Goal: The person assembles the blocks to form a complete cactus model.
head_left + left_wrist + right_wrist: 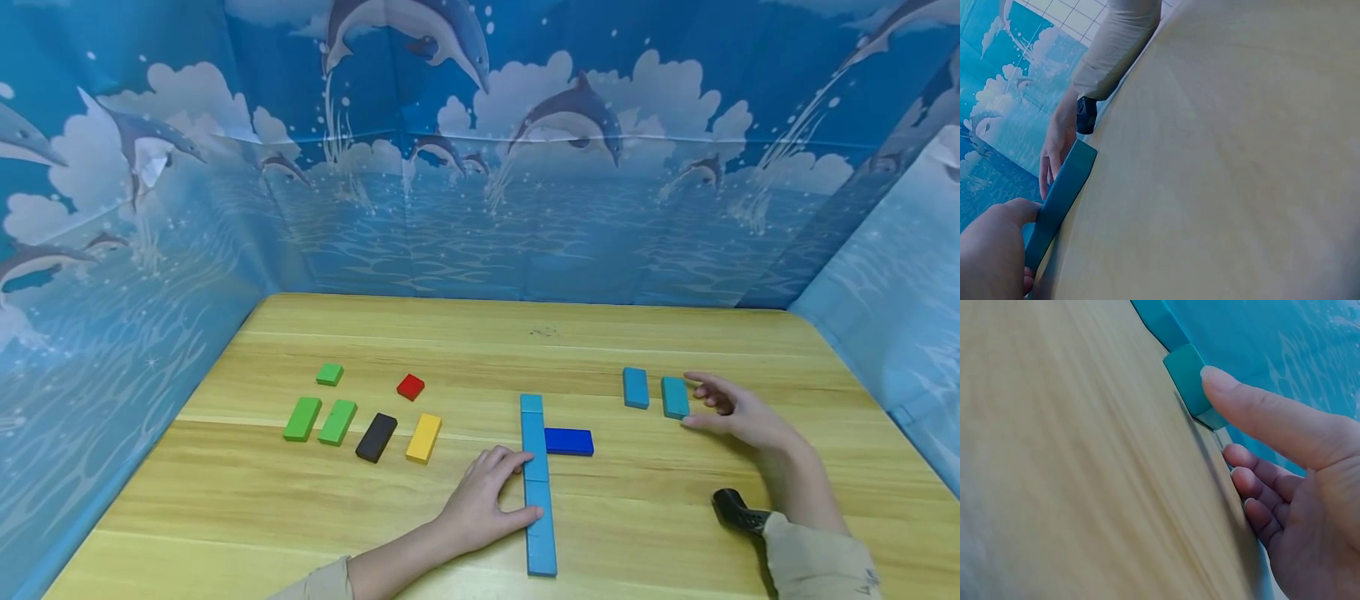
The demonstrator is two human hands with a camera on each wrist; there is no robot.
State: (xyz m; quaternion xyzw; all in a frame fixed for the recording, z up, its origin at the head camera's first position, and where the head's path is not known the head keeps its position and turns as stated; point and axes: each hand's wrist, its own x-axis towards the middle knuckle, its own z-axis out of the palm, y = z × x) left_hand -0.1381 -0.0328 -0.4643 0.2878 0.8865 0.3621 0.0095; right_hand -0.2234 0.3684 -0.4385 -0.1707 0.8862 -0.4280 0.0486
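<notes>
In the head view a straight column of light blue blocks (536, 467) lies on the table, a small square one at its far end. My left hand (483, 500) rests its thumb and a forefinger tip on the column from the left; the left wrist view shows the thumb at the side of a blue block (1063, 200). A dark blue block (568, 442) lies crosswise against the column's right side. At the right, my right hand (738, 412) has its thumb and fingers spread beside a light blue block (675, 397), the thumb at its near end.
Another light blue block (635, 388) lies just left of that one. To the left sit green blocks (302, 419), a small red block (410, 387), a black block (377, 437) and a yellow block (424, 437). A dolphin-print curtain (465, 233) borders the table.
</notes>
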